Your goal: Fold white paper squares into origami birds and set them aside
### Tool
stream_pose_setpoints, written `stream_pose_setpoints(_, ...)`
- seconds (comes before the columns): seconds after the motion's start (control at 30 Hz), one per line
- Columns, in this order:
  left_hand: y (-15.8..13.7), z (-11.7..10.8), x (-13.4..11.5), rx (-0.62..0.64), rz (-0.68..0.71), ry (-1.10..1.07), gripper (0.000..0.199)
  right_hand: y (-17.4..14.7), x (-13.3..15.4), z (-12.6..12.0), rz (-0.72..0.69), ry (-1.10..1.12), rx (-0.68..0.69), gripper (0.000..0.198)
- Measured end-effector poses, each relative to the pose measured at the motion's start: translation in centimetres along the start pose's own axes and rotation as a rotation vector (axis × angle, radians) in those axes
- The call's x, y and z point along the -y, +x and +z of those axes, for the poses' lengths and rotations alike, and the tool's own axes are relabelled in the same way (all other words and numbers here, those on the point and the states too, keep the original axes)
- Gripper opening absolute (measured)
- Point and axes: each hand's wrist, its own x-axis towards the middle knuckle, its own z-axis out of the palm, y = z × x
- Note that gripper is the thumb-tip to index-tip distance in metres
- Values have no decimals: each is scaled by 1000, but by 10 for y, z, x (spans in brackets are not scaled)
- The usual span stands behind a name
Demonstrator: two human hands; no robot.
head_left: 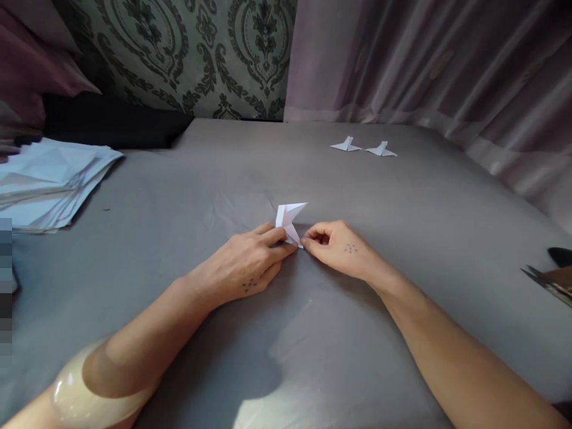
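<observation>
A small white folded paper (287, 215) with pointed flaps stands in front of me near the middle of the table. My left hand (254, 256) is closed on its lower left side, thumb and fingers pressing it near the tabletop. At its lower right tip, my right hand (337, 244) makes a pinch, thumb against forefinger, on the paper's corner. The exact grip there is partly hidden by the fingertips. Two similar folded paper pieces (347, 145) lie side by side farther back, right of centre.
A stack of white paper sheets (67, 179) lies at the left, before a dark cloth-like item (116, 122). Pointed metal blades, seemingly scissors (545, 283), reach in from the right edge. Grey cloth covers the table (187, 185); a curtain (379, 59) hangs behind.
</observation>
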Motion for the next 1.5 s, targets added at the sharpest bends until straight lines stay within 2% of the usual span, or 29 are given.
stream_pose_setpoints(0.2, 0, -1, -1, 24, 3, 34, 37, 8, 2, -3, 88, 32, 125, 21)
stream_pose_setpoints(0.3, 1, -2, -2, 40, 2, 50, 35, 11, 2, -3, 139, 37, 146, 21)
stream_pose_setpoints(0.67, 0, -2, -4, 7, -9, 62, 32, 7, 5, 8, 109, -102, 28, 22)
stream_pose_setpoints(0.87, 1, 3, -2, 12, 4, 98, 34, 5, 2, 10, 141, -139, -15, 22)
stream_pose_setpoints(1.03, 1, 2, -3, 37, -1, 111, 34, -13, 1, 5, 22, -141, -83, 16)
stream_pose_setpoints(1.23, 1, 2, -2, 19, 4, 103, 34, -31, 10, 9, -219, -363, -97, 35)
stream_pose_setpoints(1.4, 2, 3, -2, 33, -2, 82, 34, -37, 16, 11, -215, -689, -51, 38)
stream_pose_setpoints(1.5, 2, 1, -3, 39, -16, 75, 34, -42, 18, 10, -232, -777, -36, 37)
